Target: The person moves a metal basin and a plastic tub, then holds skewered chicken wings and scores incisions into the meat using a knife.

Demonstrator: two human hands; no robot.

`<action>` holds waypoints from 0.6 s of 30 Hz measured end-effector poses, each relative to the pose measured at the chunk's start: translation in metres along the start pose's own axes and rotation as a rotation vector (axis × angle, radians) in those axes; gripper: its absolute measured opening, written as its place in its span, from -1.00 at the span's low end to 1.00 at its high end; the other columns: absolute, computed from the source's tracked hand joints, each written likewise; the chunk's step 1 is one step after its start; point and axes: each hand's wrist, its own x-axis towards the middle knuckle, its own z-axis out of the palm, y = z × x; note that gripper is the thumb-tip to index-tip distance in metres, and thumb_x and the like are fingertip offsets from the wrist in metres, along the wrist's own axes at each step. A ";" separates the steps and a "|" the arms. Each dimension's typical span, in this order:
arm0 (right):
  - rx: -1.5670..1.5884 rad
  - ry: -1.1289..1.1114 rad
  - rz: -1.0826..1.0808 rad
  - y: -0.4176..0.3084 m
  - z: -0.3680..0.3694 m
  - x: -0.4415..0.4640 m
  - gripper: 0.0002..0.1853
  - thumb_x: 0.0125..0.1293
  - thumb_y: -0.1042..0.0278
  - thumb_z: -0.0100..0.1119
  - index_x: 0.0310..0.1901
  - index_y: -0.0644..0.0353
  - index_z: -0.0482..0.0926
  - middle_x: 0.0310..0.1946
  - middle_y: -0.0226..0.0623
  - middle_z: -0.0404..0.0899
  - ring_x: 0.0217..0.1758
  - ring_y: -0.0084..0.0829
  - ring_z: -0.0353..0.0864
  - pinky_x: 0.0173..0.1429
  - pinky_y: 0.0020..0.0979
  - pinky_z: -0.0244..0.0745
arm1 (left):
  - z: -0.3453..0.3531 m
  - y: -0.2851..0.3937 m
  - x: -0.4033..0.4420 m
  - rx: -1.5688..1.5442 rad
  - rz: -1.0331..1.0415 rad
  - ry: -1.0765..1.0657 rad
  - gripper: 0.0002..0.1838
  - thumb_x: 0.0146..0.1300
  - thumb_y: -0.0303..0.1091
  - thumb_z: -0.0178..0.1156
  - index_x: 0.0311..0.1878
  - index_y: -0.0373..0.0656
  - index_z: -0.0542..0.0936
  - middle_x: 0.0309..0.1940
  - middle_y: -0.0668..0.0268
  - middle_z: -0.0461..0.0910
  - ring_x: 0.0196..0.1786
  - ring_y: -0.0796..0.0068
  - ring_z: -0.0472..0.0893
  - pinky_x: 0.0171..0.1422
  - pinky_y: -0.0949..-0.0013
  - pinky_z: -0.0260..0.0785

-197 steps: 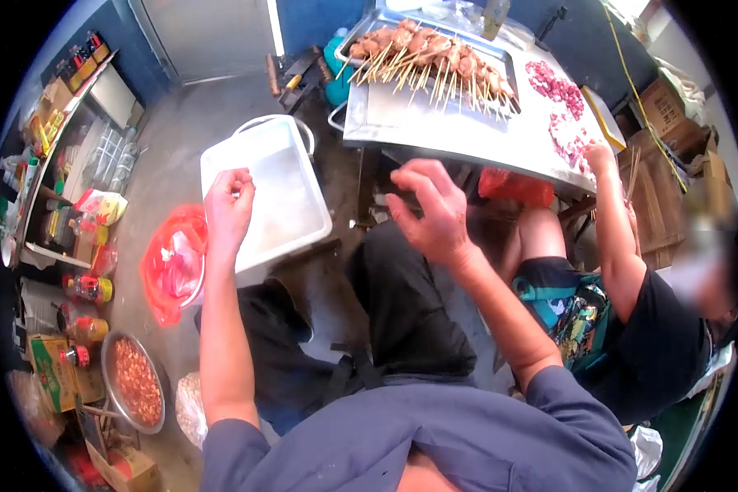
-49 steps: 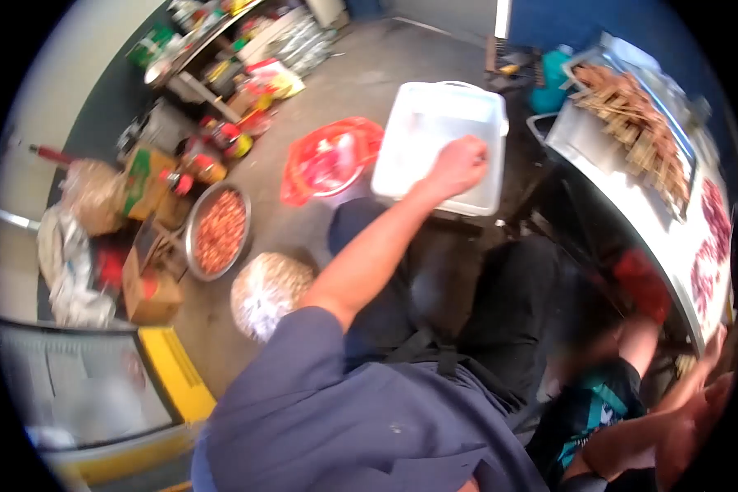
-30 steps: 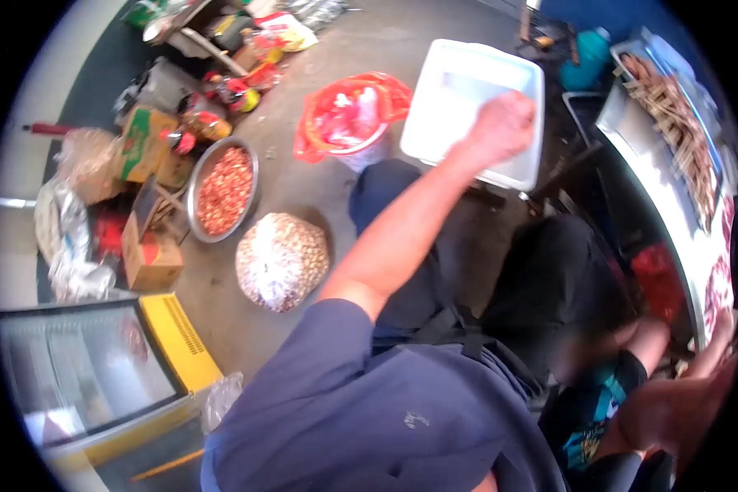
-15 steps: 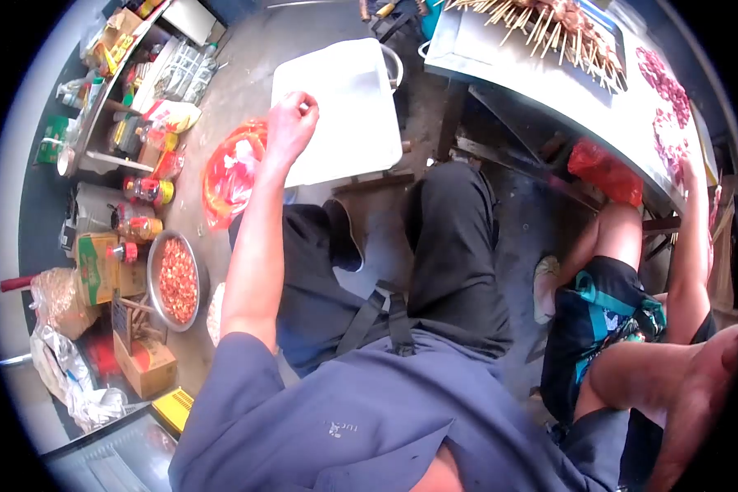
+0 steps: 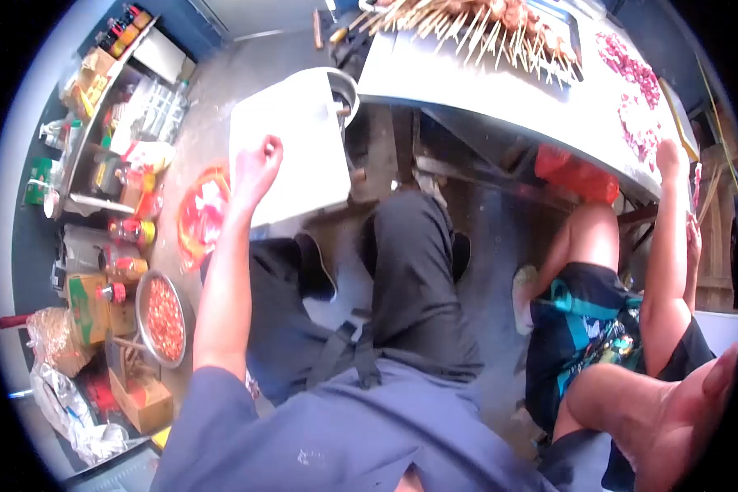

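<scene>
My left hand (image 5: 258, 170) is over the near left part of a white rectangular board or tub (image 5: 303, 139), its fingers curled together. Whatever may be inside the curled fingers is hidden. Whether the hand touches the white surface I cannot tell. My right hand is out of view; only a bit of grey-blue sleeve (image 5: 578, 459) shows on that side. Left of the white surface, a red plastic bag (image 5: 203, 215) lies on the floor. Behind its far right corner is a round metal pot (image 5: 348, 86).
A co-worker's hand (image 5: 672, 157) is by chopped red and pale meat (image 5: 641, 123) on the white table (image 5: 435, 78). Meat skewers (image 5: 500, 29) lie on a tray there. A metal bowl of reddish pieces (image 5: 162, 320), bottles (image 5: 131, 231) and cardboard boxes (image 5: 143, 394) stand left.
The view has shifted, so most things sit further left. My left hand has moved a little nearer to me over the white surface, fingers still curled.
</scene>
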 end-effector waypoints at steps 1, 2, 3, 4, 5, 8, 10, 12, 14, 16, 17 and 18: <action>0.006 -0.006 -0.005 0.001 0.001 0.001 -0.55 0.45 0.09 -0.10 -0.20 0.49 0.36 -0.46 0.00 0.52 -0.61 -0.41 0.41 -0.58 -0.54 0.30 | 0.003 0.007 -0.001 -0.044 -0.029 0.002 -0.91 0.18 -0.47 0.17 -0.26 -0.25 0.59 -0.37 0.13 0.62 -0.36 0.30 0.66 -0.24 0.31 0.48; 0.006 0.000 -0.010 0.001 0.003 0.002 -0.55 0.45 0.10 -0.10 -0.20 0.49 0.36 -0.46 0.00 0.52 -0.61 -0.41 0.42 -0.58 -0.55 0.30 | 0.003 0.016 0.001 0.041 0.018 0.035 -0.90 0.18 -0.47 0.17 -0.25 -0.26 0.59 -0.38 0.09 0.62 -0.35 0.25 0.66 -0.25 0.29 0.48; 0.006 0.002 -0.022 0.001 0.005 0.003 -0.55 0.45 0.10 -0.10 -0.20 0.49 0.37 -0.46 0.00 0.52 -0.61 -0.41 0.42 -0.58 -0.55 0.30 | 0.003 0.019 0.005 0.024 0.030 0.072 -0.90 0.18 -0.47 0.17 -0.25 -0.26 0.59 -0.38 0.09 0.62 -0.35 0.25 0.66 -0.25 0.29 0.48; 0.006 0.000 -0.030 0.004 0.006 0.003 -0.56 0.45 0.10 -0.10 -0.20 0.48 0.37 -0.46 0.00 0.52 -0.60 -0.41 0.42 -0.58 -0.55 0.30 | 0.003 0.021 0.005 0.011 0.062 0.064 -0.90 0.18 -0.46 0.17 -0.25 -0.26 0.59 -0.38 0.08 0.61 -0.35 0.22 0.65 -0.25 0.28 0.47; 0.006 0.000 -0.036 0.006 0.008 0.006 -0.56 0.45 0.11 -0.10 -0.20 0.48 0.37 -0.46 0.00 0.52 -0.60 -0.41 0.42 -0.58 -0.55 0.30 | 0.005 0.024 0.004 -0.001 0.096 0.051 -0.89 0.19 -0.45 0.18 -0.25 -0.25 0.59 -0.38 0.06 0.61 -0.35 0.19 0.65 -0.26 0.27 0.47; -0.002 0.003 -0.065 0.018 0.017 0.020 -0.57 0.46 0.12 -0.10 -0.21 0.48 0.37 -0.47 -0.01 0.53 -0.60 -0.41 0.42 -0.57 -0.55 0.30 | 0.014 0.025 0.011 -0.053 0.194 0.118 -0.90 0.20 -0.46 0.18 -0.24 -0.24 0.57 -0.37 0.05 0.59 -0.34 0.09 0.62 -0.27 0.22 0.45; -0.011 -0.004 -0.091 0.028 0.025 0.038 -0.58 0.46 0.13 -0.10 -0.21 0.47 0.38 -0.47 -0.01 0.53 -0.59 -0.41 0.42 -0.57 -0.55 0.30 | 0.010 0.038 0.010 -0.107 0.197 0.119 -0.91 0.20 -0.51 0.16 -0.23 -0.27 0.55 -0.33 0.06 0.58 -0.27 0.07 0.61 -0.21 0.19 0.44; -0.013 0.006 -0.112 0.036 0.032 0.061 -0.59 0.46 0.14 -0.10 -0.22 0.47 0.38 -0.47 -0.01 0.53 -0.59 -0.41 0.43 -0.57 -0.55 0.30 | 0.007 0.040 0.010 -0.104 0.304 0.175 -0.92 0.15 -0.55 0.16 -0.27 -0.28 0.51 -0.38 0.04 0.52 -0.28 0.00 0.56 -0.21 0.17 0.41; -0.018 0.002 -0.141 0.043 0.039 0.089 -0.59 0.46 0.15 -0.10 -0.22 0.47 0.38 -0.47 -0.02 0.53 -0.59 -0.41 0.43 -0.57 -0.55 0.29 | 0.005 0.044 0.009 -0.124 0.251 0.161 -0.91 0.10 -0.59 0.16 -0.30 -0.28 0.50 -0.39 0.04 0.50 -0.29 -0.02 0.54 -0.23 0.13 0.39; -0.016 0.005 -0.172 0.048 0.044 0.121 -0.60 0.46 0.16 -0.10 -0.23 0.47 0.39 -0.47 -0.02 0.53 -0.58 -0.41 0.43 -0.57 -0.55 0.29 | 0.000 0.047 0.005 -0.156 0.222 0.160 -0.92 0.09 -0.58 0.16 -0.32 -0.28 0.51 -0.38 0.05 0.51 -0.28 -0.04 0.54 -0.23 0.12 0.40; -0.014 -0.001 -0.183 0.048 0.046 0.132 -0.61 0.46 0.16 -0.10 -0.23 0.46 0.39 -0.47 -0.02 0.53 -0.58 -0.41 0.43 -0.56 -0.55 0.29 | -0.004 0.049 0.003 -0.150 0.193 0.144 -0.92 0.08 -0.57 0.17 -0.33 -0.28 0.52 -0.37 0.05 0.52 -0.27 -0.04 0.54 -0.22 0.11 0.40; -0.011 -0.006 -0.183 0.048 0.048 0.141 -0.61 0.46 0.17 -0.10 -0.23 0.46 0.39 -0.47 -0.02 0.53 -0.58 -0.41 0.43 -0.56 -0.55 0.29 | -0.001 0.046 0.002 -0.155 0.193 0.199 -0.94 0.08 -0.57 0.17 -0.34 -0.27 0.53 -0.36 0.06 0.53 -0.27 -0.02 0.55 -0.22 0.13 0.41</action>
